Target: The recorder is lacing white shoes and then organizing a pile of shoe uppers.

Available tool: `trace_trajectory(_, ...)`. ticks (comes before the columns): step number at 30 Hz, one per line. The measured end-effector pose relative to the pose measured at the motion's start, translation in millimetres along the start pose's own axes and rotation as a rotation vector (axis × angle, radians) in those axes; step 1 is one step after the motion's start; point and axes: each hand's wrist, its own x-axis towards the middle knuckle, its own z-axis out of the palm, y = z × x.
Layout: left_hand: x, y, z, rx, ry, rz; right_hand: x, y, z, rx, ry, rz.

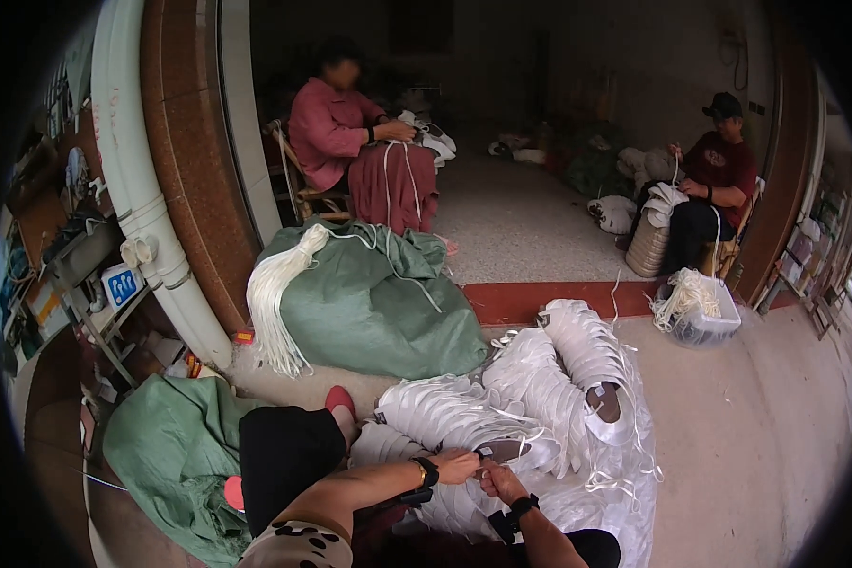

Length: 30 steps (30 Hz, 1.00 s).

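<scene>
My left hand [457, 466] and my right hand [502, 481] meet low in the middle, fingers closed in a pinch. What they pinch is too small and hidden to make out. Just beyond them is the dark opening of a white shoe upper [540, 445]. Nested rows of white shoe uppers [435, 407] spread under and past my hands, with loose white laces hanging from some. A second stack of uppers [577, 341] reaches away to the right, its nearest upper showing a brown inside. Clear plastic sheeting [634, 511] lies beneath them.
A green sack [379, 312] bears a bundle of white laces [279, 293]; another green sack [170, 454] lies at left. A clear tub [715, 327] holds more laces. Two seated people [327, 133] [719, 180] handle white uppers beyond a red step [540, 301]. A pipe [151, 208] stands left.
</scene>
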Motion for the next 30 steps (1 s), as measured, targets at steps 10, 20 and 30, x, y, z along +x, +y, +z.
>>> trace_trajectory(10,10,12,5,-0.139,0.264,-0.181,12,13,-18,0.189,-0.094,-0.087)
trace_trajectory(20,9,-21,-57,-0.279,0.124,-0.215,30,2,25,-0.647,0.242,-0.792)
trace_trajectory(30,11,-14,-15,-0.153,0.021,-0.222,20,19,0,-0.66,0.097,-0.282)
